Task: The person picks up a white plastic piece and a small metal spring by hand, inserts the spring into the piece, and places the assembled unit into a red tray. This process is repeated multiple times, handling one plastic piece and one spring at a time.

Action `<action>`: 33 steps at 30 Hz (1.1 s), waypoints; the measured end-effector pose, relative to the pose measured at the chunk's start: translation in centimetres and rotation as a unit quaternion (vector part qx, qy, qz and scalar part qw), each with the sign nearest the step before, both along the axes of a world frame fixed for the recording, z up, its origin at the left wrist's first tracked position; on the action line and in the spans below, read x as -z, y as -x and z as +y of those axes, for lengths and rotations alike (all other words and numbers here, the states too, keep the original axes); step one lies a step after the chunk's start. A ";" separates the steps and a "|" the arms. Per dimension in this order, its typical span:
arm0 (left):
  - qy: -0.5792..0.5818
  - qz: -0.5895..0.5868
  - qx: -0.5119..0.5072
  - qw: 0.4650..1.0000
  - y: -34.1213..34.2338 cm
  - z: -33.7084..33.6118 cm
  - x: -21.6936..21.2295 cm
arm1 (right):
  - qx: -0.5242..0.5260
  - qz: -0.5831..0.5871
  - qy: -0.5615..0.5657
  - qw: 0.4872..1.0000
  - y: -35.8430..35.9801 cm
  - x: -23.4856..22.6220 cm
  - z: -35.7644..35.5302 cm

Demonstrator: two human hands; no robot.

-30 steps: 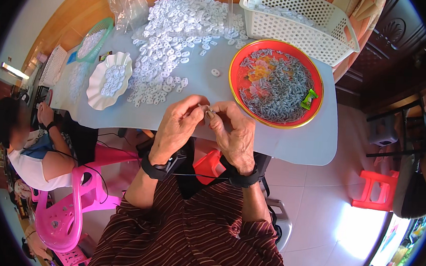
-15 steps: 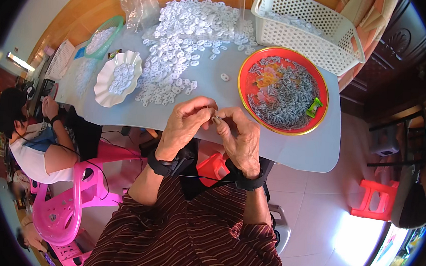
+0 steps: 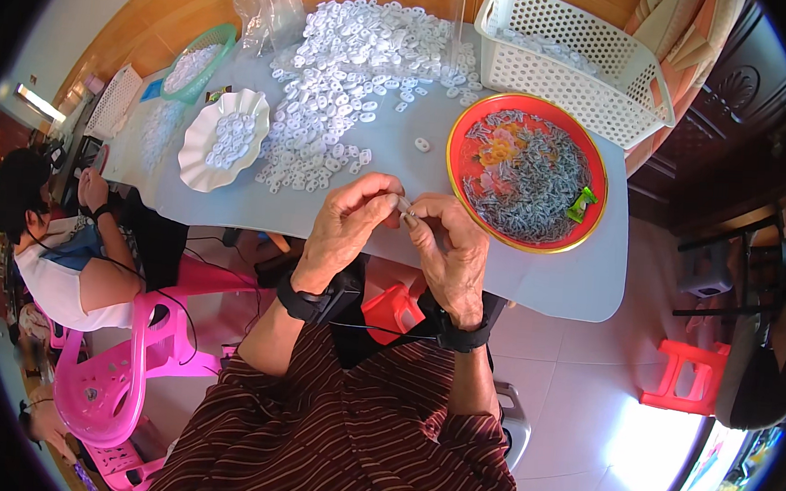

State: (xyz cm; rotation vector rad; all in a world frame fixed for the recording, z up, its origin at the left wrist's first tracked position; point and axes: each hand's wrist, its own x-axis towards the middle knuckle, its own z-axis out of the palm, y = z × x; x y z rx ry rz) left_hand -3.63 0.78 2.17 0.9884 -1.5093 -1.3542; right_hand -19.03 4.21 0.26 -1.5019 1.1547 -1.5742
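My left hand (image 3: pixel 344 229) and my right hand (image 3: pixel 453 258) meet above the table's near edge, fingertips almost touching. The left thumb and forefinger pinch a small pale piece (image 3: pixel 403 205), apparently one of the white oval pieces. At its right end the right thumb and fingers are closed; whatever they hold is too small to make out. A heap of white oval two-holed pieces (image 3: pixel 369 42) lies beyond the hands, with a single white piece (image 3: pixel 422 145) apart from it. To the right, a red round tray (image 3: pixel 458 150) holds many small grey screw-like pins (image 3: pixel 541 178).
A white scalloped dish (image 3: pixel 193 152) and a green basket (image 3: pixel 220 55) hold white pieces at left. Back right stands a white perforated basket (image 3: pixel 591 100). A green wrapper (image 3: pixel 582 204) lies in the tray. Another person (image 3: pixel 77 262) sits at left beside a pink chair (image 3: pixel 101 385).
The hands stay together while the fingers shift; the pale piece between them now shows more. The whole view has moved slightly.
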 end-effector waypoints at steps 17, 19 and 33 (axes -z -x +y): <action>0.003 0.089 -0.040 0.995 0.6 -0.1 0.6 | 0.000 -0.094 -0.055 0.994 -0.1 0.5 0.0; 0.009 0.072 -0.040 0.997 0.5 0.0 0.5 | -0.009 -0.080 -0.056 0.995 -0.1 0.4 0.0; 0.015 0.062 -0.061 0.996 1.9 0.6 0.5 | -0.043 -0.080 -0.100 0.991 0.1 -0.5 0.2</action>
